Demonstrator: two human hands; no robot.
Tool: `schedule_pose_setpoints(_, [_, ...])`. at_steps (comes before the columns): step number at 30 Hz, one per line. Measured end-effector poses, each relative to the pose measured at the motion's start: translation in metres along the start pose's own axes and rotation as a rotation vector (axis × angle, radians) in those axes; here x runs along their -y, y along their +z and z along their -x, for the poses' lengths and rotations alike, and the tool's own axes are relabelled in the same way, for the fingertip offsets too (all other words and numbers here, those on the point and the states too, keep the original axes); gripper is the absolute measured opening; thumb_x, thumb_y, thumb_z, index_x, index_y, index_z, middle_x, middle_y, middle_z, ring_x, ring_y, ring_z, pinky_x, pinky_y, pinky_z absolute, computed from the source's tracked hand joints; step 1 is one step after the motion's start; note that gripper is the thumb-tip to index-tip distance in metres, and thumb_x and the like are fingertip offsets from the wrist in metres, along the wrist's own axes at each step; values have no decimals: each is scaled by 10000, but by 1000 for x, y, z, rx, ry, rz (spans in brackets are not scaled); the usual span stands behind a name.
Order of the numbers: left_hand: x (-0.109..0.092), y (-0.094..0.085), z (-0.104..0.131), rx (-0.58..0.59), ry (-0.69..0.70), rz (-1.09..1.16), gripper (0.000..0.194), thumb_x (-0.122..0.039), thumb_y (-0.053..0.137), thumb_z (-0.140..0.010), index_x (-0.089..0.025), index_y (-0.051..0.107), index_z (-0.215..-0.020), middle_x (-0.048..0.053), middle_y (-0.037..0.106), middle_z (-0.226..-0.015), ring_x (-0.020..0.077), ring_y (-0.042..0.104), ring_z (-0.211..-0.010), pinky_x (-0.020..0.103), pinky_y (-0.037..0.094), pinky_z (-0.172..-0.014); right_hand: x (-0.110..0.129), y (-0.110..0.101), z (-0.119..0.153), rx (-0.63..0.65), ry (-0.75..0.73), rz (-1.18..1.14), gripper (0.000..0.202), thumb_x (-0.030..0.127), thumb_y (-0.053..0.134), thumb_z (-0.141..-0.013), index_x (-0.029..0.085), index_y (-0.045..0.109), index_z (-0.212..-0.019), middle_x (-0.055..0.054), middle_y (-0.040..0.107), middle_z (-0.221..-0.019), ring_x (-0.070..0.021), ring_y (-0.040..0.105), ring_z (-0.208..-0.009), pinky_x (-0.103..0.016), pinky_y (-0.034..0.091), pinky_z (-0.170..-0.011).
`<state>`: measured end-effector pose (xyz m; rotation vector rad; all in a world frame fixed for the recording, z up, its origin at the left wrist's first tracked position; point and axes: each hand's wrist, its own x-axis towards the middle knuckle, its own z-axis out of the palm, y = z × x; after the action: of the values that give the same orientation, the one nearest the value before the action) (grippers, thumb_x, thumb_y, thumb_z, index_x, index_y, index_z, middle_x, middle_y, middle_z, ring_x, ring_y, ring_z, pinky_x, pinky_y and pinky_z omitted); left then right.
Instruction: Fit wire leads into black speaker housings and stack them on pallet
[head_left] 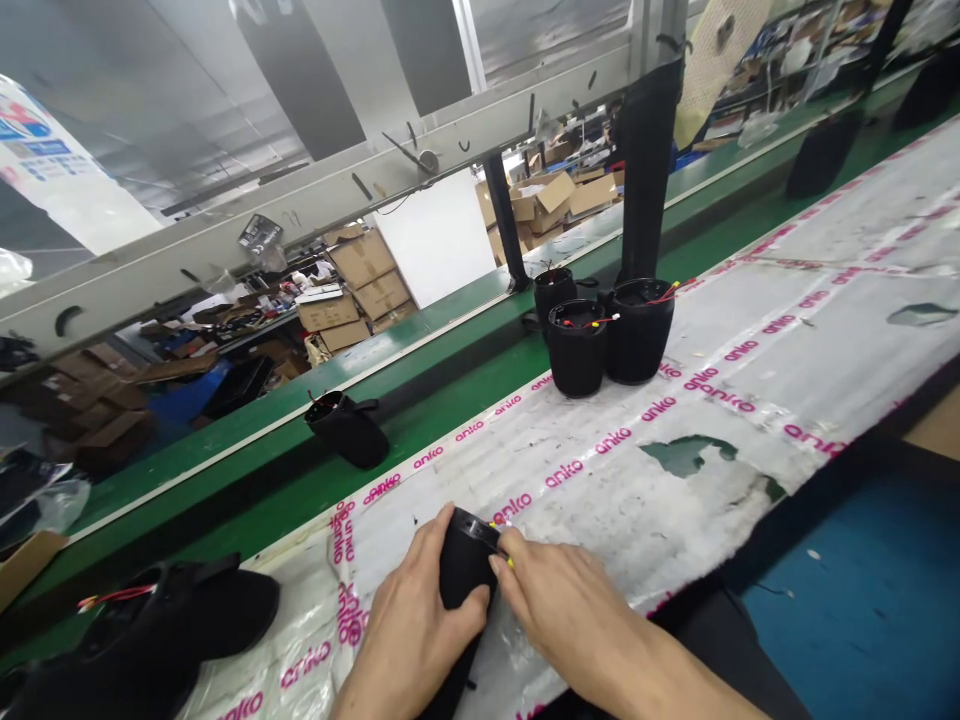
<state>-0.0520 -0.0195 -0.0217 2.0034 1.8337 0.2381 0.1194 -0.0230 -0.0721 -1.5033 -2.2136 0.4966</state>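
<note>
A black cylindrical speaker housing (466, 560) lies tilted on the covered bench at the lower middle, with its ringed end facing up and away. My left hand (416, 615) wraps round its left side, the thumb across the front. At the right edge of the ring, my right hand (562, 600) is closed in a pinch. Small yellow bits show beside its fingertips, but most of what they grip is hidden. Further back on the bench stand two similar housings, a nearer one (577, 350) and a wider one (640, 335), with red wires at their open tops.
Bench covering (600, 480) printed in pink is torn in places. Behind it runs a green conveyor belt (450, 385) carrying a housing (349, 430) and another (553, 288). More black housings (150, 630) lie at lower left. A black post (643, 180) rises beyond the bench.
</note>
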Motion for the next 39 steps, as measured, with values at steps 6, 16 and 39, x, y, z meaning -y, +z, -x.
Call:
schedule_pose_setpoints(6, [-2, 2, 4, -15, 22, -32, 717, -326, 552, -823, -219, 340, -1500, 79, 510, -1476, 276, 565, -1279, 403, 451, -1048, 3, -2, -5, 8, -26, 47, 195, 212, 384, -1030, 219, 562, -950, -9, 695, -725, -254, 688, -636, -342, 325, -551])
schedule_pose_setpoints(16, [-6, 5, 4, -3, 13, -64, 706, -321, 543, -827, -241, 324, -1494, 56, 522, -1461, 256, 597, -1231, 380, 479, -999, -1, -5, -8, 30, -50, 112, 188, 203, 403, -1023, 221, 566, -930, -12, 694, -710, -256, 690, -625, -348, 332, -540])
schedule_pose_setpoints(39, [-6, 18, 2, -16, 15, -237, 766, -371, 518, -814, -191, 286, -1522, 106, 445, -1532, 315, 607, -1221, 446, 528, -944, -2, -2, -7, 34, -102, 194, 208, 158, 384, -999, 188, 586, -957, -32, 674, -655, -253, 674, -555, -352, 309, -493])
